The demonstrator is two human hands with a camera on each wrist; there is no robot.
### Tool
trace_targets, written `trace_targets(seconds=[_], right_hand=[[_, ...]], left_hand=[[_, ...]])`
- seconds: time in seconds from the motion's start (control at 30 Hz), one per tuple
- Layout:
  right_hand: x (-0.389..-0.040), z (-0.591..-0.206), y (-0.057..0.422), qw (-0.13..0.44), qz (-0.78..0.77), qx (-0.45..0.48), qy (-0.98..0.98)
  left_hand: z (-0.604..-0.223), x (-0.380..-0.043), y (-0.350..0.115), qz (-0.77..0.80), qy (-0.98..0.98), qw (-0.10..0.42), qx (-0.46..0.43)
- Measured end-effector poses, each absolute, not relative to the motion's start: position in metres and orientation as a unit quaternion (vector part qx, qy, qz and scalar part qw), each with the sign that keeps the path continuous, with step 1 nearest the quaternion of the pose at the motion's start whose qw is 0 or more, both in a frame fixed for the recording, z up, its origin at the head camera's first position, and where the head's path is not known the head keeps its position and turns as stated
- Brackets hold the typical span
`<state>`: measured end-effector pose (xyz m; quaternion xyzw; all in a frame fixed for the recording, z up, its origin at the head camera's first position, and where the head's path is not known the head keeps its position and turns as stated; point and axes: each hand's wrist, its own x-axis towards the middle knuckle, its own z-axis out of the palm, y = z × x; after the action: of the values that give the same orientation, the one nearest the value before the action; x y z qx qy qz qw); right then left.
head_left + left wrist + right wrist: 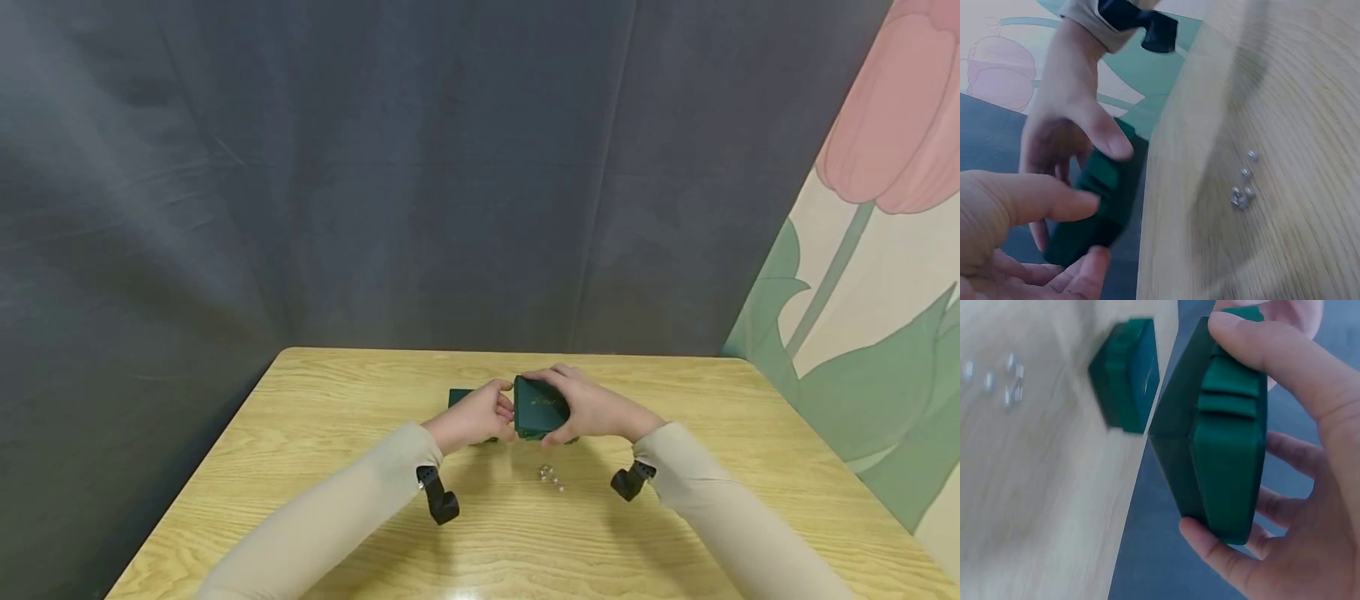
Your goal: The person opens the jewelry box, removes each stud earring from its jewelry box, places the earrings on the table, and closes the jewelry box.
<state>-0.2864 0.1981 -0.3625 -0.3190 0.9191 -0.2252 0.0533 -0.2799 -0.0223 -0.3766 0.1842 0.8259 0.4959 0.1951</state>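
Observation:
My right hand (596,404) grips a dark green gift box (540,407) above the table, thumb on one side and fingers round the other. Gold lettering marks its face. A folded green band (1229,394) crosses its side in the right wrist view. Close by the box's left edge is my left hand (480,414), its thumb and fingers parted and loosely bent; whether they touch the box is unclear. Behind the left hand a second green box (459,396) sits on the table, partly hidden. Several small silvery pieces (550,475) lie nearer me, perhaps jewellery.
Everything rests over a light wood-grain table (330,467). A dark grey curtain (420,175) hangs behind its far edge. To the right is a wall painted with a pink tulip (888,117). Each wrist carries a black camera (442,504).

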Motion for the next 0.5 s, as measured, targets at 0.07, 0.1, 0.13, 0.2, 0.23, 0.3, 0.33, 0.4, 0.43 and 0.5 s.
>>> trace_targets(seconds=[0.07,0.1,0.13,0.2,0.23,0.3,0.33,0.4,0.43,0.5], right_hand=[[-0.293,-0.363,0.202,0.054,-0.217,-0.313,0.923],[-0.297,-0.365,0.203,0.057,-0.214,-0.31,0.925],[-0.3,-0.366,0.204,0.059,-0.213,-0.307,0.925],[-0.305,-0.37,0.206,0.062,-0.211,-0.304,0.927],[-0.308,-0.373,0.206,0.065,-0.211,-0.301,0.928],[-0.312,-0.378,0.207,0.073,-0.219,-0.296,0.927],[-0.314,-0.381,0.207,0.076,-0.222,-0.295,0.926],[-0.318,-0.388,0.209,0.081,-0.225,-0.298,0.924],[-0.32,-0.392,0.209,0.085,-0.227,-0.298,0.923],[-0.323,-0.399,0.209,0.092,-0.226,-0.302,0.921]], left_hand=[[-0.375,-0.282,-0.019,0.511,0.816,0.201,0.18],[-0.375,-0.283,-0.017,0.521,0.809,0.206,0.178],[-0.375,-0.283,-0.015,0.529,0.803,0.211,0.177],[-0.377,-0.284,-0.012,0.542,0.792,0.221,0.175],[-0.378,-0.284,-0.01,0.547,0.787,0.226,0.174],[-0.38,-0.285,-0.008,0.554,0.78,0.235,0.173],[-0.382,-0.286,-0.006,0.554,0.778,0.238,0.173],[-0.387,-0.287,-0.003,0.553,0.78,0.242,0.168],[-0.389,-0.288,-0.002,0.549,0.783,0.242,0.163],[-0.394,-0.288,0.0,0.535,0.795,0.242,0.152]])
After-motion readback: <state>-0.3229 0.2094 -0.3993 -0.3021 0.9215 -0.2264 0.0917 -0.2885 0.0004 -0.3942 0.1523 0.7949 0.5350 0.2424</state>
